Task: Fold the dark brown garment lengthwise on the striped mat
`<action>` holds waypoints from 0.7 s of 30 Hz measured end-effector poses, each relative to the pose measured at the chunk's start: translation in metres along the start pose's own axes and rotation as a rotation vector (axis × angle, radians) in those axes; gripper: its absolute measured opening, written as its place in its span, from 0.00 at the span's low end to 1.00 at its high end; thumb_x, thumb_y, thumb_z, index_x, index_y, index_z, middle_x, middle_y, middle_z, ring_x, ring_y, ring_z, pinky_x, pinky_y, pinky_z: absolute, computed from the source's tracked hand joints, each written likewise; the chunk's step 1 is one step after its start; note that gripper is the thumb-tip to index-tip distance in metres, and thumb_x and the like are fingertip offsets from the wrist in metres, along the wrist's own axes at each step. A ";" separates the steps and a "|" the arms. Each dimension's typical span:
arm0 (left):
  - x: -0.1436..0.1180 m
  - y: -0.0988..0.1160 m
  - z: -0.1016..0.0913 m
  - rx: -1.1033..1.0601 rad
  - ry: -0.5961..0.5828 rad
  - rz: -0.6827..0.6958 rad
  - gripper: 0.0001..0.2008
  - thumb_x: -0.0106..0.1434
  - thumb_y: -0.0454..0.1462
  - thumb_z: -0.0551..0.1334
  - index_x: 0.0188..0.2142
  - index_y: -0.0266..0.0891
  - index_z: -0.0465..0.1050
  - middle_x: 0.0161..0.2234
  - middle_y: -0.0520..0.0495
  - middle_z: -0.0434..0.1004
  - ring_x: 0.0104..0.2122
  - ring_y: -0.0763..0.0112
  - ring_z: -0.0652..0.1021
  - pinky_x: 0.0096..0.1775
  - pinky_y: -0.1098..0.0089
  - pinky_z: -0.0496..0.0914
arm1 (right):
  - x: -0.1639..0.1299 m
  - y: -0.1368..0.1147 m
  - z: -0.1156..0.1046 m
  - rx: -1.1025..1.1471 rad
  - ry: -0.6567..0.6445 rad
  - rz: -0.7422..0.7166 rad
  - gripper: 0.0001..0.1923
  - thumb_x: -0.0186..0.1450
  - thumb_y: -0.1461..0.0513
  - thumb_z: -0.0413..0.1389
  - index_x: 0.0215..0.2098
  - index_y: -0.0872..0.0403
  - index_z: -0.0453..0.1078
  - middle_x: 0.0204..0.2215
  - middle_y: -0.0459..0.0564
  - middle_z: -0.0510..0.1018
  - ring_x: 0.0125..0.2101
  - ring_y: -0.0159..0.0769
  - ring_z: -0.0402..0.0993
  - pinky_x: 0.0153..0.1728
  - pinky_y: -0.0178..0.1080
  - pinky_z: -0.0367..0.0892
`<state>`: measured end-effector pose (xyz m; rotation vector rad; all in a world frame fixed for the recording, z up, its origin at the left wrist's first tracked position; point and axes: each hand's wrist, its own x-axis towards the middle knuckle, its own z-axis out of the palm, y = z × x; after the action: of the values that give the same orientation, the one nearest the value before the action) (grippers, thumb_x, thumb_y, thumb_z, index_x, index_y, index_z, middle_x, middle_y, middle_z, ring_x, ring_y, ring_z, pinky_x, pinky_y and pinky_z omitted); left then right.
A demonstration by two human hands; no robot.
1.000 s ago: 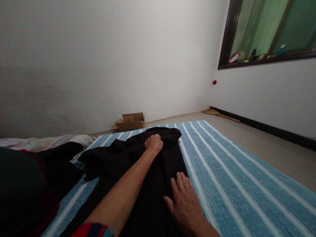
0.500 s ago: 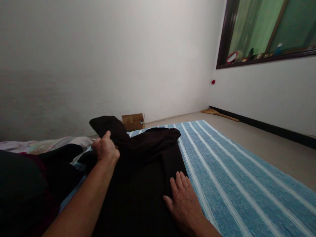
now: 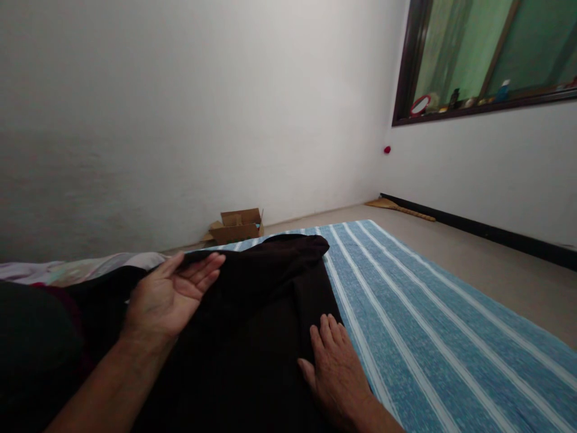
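White-walled room, striped blue mat [image 3: 428, 337] | black garment [image 3: 265, 313] on mat, 1 fold seems made, smoothing left | left hand [image 3: 169, 294] open, palm up, lifts its far-left edge | right hand [image 3: 336, 367] flat, presses its right edge

**Hidden, cropped, unclear**

Black garment [image 3: 265, 313]: near end cut off by the bottom edge; its left side merges into the dark mass at lower left, boundary unreadable. Left hand [image 3: 169, 297]: palm up, fingertips laid on a fold, whether it pinches cloth can't tell; forearm cropped at bottom edge. Right hand [image 3: 336, 367]: flat on the garment, wrist cropped at bottom. Dark pile [image 3: 31, 337] at lower left: too dark to identify, cut by the left edge. Striped mat [image 3: 428, 337]: runs off right and bottom edges, part hidden under the garment. Window [image 3: 487, 54]: cropped top and right; small sill items [image 3: 455, 99] too tiny to name. Cardboard box [image 3: 238, 224]: contents not visible.
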<state>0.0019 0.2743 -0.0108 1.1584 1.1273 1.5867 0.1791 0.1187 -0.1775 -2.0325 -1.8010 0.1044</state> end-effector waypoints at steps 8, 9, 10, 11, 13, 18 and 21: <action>-0.008 -0.048 0.038 0.407 -0.223 0.437 0.09 0.52 0.34 0.62 0.35 0.42 0.73 0.43 0.47 0.75 0.48 0.59 0.72 0.56 0.58 0.60 | 0.001 0.001 0.000 0.013 0.004 -0.003 0.31 0.66 0.49 0.45 0.59 0.62 0.60 0.60 0.64 0.56 0.61 0.54 0.47 0.58 0.53 0.49; -0.004 -0.057 0.049 0.502 -0.325 0.506 0.08 0.51 0.32 0.62 0.33 0.42 0.73 0.44 0.48 0.75 0.49 0.60 0.71 0.57 0.61 0.58 | 0.001 0.001 0.000 0.012 0.005 -0.003 0.31 0.66 0.49 0.44 0.59 0.62 0.60 0.60 0.64 0.55 0.61 0.54 0.46 0.58 0.53 0.48; 0.001 -0.066 0.061 0.585 -0.424 0.559 0.08 0.51 0.31 0.62 0.32 0.42 0.73 0.46 0.47 0.74 0.51 0.60 0.70 0.58 0.64 0.56 | 0.001 0.001 0.000 0.012 0.003 -0.003 0.31 0.66 0.49 0.44 0.59 0.62 0.60 0.60 0.64 0.55 0.61 0.54 0.46 0.58 0.53 0.48; 0.008 -0.075 0.074 0.673 -0.501 0.584 0.08 0.51 0.30 0.61 0.31 0.42 0.72 0.47 0.46 0.73 0.52 0.61 0.69 0.58 0.66 0.56 | 0.002 0.001 0.000 0.013 -0.003 -0.002 0.31 0.66 0.50 0.44 0.59 0.62 0.59 0.60 0.65 0.54 0.61 0.54 0.46 0.59 0.53 0.48; 0.025 -0.091 0.100 0.949 -0.592 0.551 0.07 0.52 0.31 0.61 0.32 0.41 0.71 0.50 0.43 0.71 0.55 0.62 0.65 0.58 0.68 0.54 | 0.002 0.001 0.000 0.012 -0.013 0.002 0.31 0.66 0.50 0.45 0.59 0.62 0.59 0.61 0.65 0.54 0.61 0.55 0.45 0.59 0.53 0.47; 0.058 -0.120 0.151 1.242 -0.674 0.418 0.10 0.52 0.38 0.64 0.34 0.38 0.71 0.45 0.39 0.74 0.52 0.52 0.69 0.54 0.55 0.58 | 0.002 0.002 0.002 0.022 -0.036 -0.002 0.31 0.66 0.49 0.44 0.59 0.62 0.59 0.61 0.64 0.53 0.61 0.55 0.45 0.59 0.54 0.47; 0.060 -0.123 0.169 1.408 -0.719 0.359 0.09 0.51 0.39 0.63 0.33 0.37 0.72 0.41 0.38 0.76 0.46 0.51 0.74 0.48 0.55 0.65 | 0.003 0.002 0.000 0.037 -0.049 0.008 0.32 0.66 0.49 0.45 0.59 0.62 0.58 0.61 0.64 0.52 0.61 0.55 0.44 0.59 0.54 0.47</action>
<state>0.1677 0.3906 -0.0897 2.6360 1.5254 0.2220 0.1810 0.1215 -0.1775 -2.0282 -1.8070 0.1903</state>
